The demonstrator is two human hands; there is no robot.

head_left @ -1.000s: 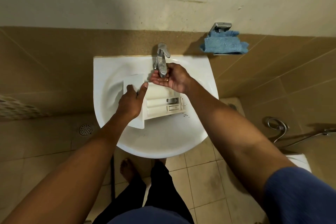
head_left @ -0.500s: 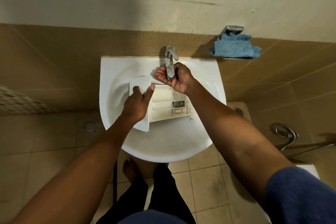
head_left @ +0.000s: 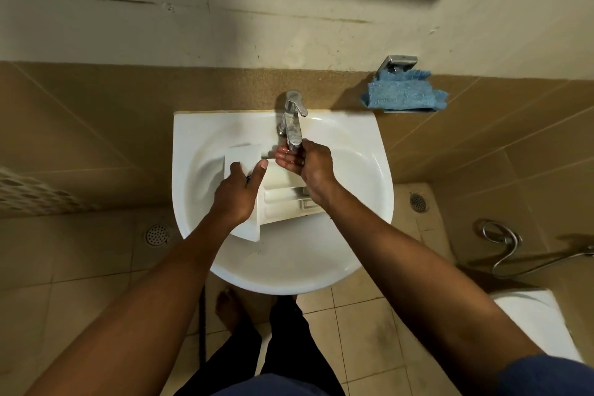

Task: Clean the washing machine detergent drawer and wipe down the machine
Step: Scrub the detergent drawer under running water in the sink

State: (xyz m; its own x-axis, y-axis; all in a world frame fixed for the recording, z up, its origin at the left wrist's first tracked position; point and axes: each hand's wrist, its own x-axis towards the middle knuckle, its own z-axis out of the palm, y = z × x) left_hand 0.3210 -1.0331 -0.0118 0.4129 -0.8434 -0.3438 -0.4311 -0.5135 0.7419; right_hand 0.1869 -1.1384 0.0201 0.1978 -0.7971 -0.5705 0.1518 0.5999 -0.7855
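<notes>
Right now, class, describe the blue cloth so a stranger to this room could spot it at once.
Start at the white sink. Look right of its tap and a little higher, to a chrome holder. The cloth lies crumpled there, the only blue, fuzzy thing among tan tiles.

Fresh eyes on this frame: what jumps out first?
The white detergent drawer lies in the white sink at centre, its front panel gripped by the left hand. Just beyond it, the right hand is cupped under the spout of the chrome tap. A blue cloth on a wall holder, up right of the sink, stands out against the tan tiles.
</notes>
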